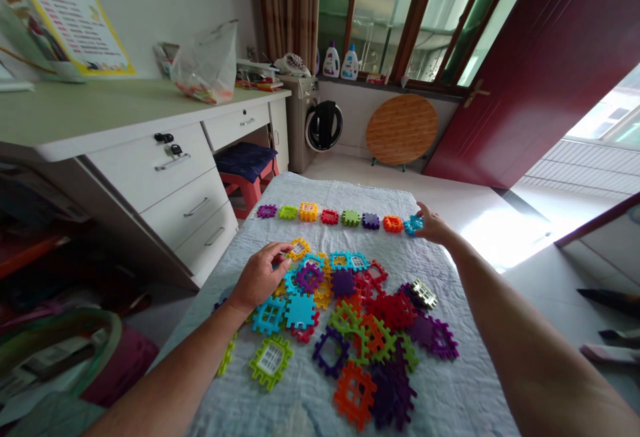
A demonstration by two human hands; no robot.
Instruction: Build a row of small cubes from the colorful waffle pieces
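My right hand (433, 224) has its fingers closed on a light-blue building tile (413, 225) at the right end of a row. The row runs across the far part of the cloth: a purple tile (267, 211), a lime tile (289, 212), a yellow piece (309, 211), a red one (330, 216) and others up to an orange piece (393, 224). Nearer me, my left hand (265, 274) pinches the edge of a yellow tile (299, 249) with a white window grid. Beside it lies a loose heap of notched tiles, including a blue one (301, 311).
A pale cloth (305, 400) covers the low table. A white desk (150, 157) with drawers and a red stool (250, 187) stand left. Behind are a washing machine (300, 124), a round wooden board (403, 129) and a dark red door (515, 70).
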